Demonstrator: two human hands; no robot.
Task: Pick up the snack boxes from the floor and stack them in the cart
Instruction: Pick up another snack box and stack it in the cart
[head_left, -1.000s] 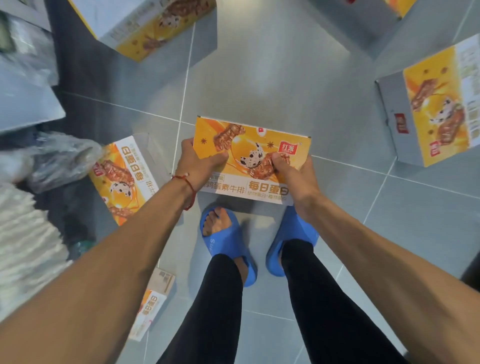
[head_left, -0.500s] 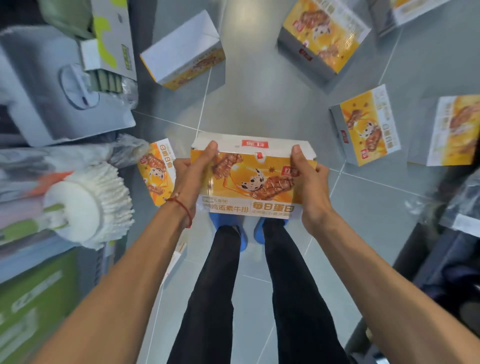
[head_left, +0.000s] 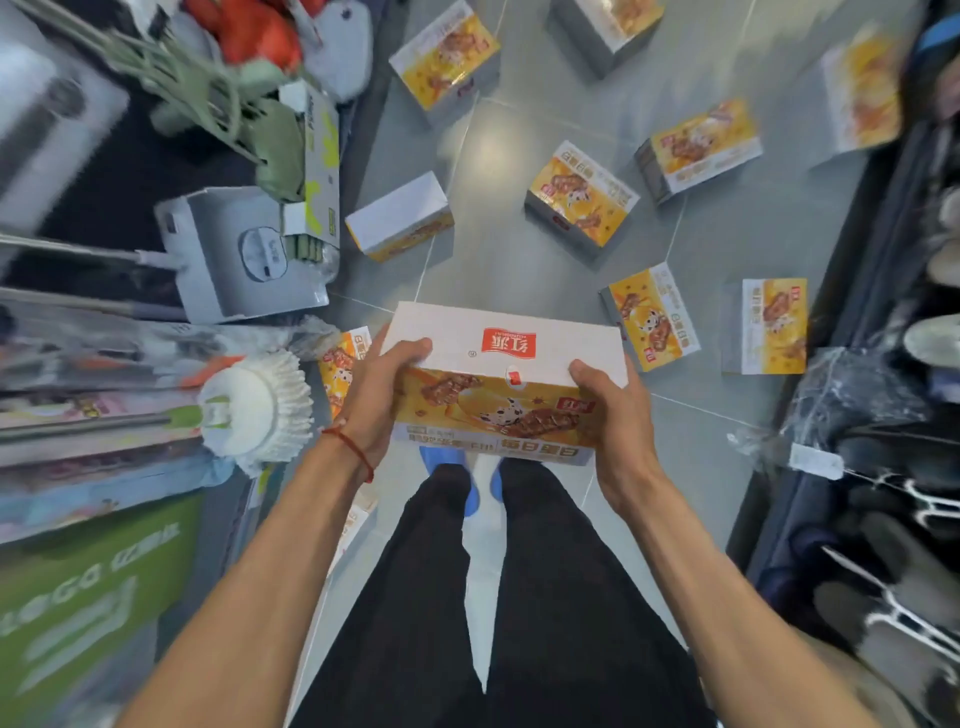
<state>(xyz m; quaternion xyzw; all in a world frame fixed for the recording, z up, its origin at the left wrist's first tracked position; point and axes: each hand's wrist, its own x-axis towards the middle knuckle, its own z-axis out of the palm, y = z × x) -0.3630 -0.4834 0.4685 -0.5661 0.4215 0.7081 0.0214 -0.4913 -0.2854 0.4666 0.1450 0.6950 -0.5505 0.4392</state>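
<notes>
Between curled fingers (head_left: 413, 347), snack box (head_left: 501, 387)

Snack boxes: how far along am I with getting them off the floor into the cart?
Done: cannot tell; no cart shows in this view. In hand: one snack box, held above the floor, gripped by the left hand and right hand. Left: at least eight more lie on the tile floor, including the white-topped box.

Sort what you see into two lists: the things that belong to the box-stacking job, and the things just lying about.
Job:
held snack box
left hand and right hand, gripping it
snack boxes on the floor

Lying about:
white mop head
grey box
green carton
</notes>
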